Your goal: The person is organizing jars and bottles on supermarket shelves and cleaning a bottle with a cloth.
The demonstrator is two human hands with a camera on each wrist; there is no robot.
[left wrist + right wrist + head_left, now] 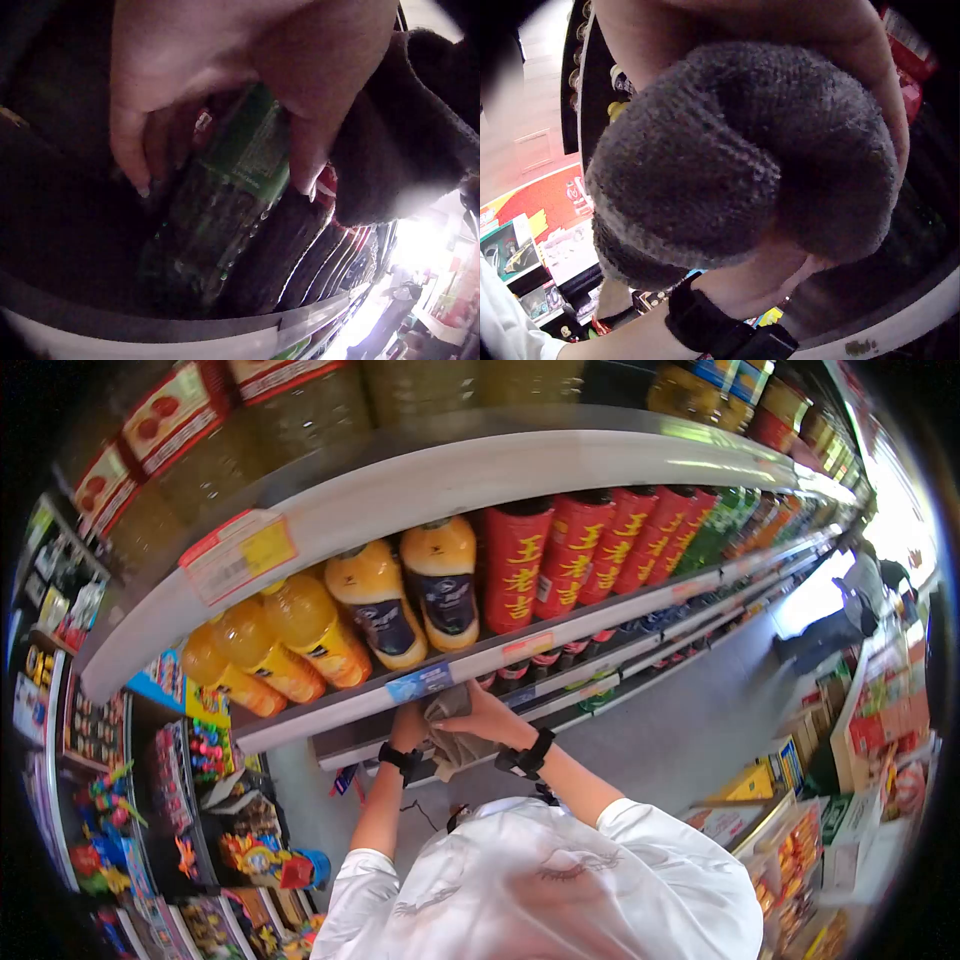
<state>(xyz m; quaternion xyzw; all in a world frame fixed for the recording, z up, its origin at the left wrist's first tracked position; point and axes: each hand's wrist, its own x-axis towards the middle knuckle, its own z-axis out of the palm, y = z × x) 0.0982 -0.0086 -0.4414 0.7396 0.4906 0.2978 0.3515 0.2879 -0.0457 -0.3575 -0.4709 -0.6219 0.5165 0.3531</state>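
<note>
In the head view my left hand (408,726) reaches under the lip of the middle shelf, partly covered by the cloth. The left wrist view shows that hand gripping a dark bottle with a green label (251,154), fingers on one side and thumb on the other. The bottle stands on the lower shelf beside other dark bottles (281,244) with red on them. My right hand (492,718) holds a bunched grey-brown cloth (455,732) close beside the left hand. In the right wrist view the knitted cloth (682,172) fills the palm and hides most of the fingers.
Above the hands, the shelf carries orange drink bottles (295,625) and red bottles (517,565), with a pale front rail (330,710). Toys (265,855) line racks at left. Cartons (765,770) stand at right; a person (840,610) is farther down the aisle.
</note>
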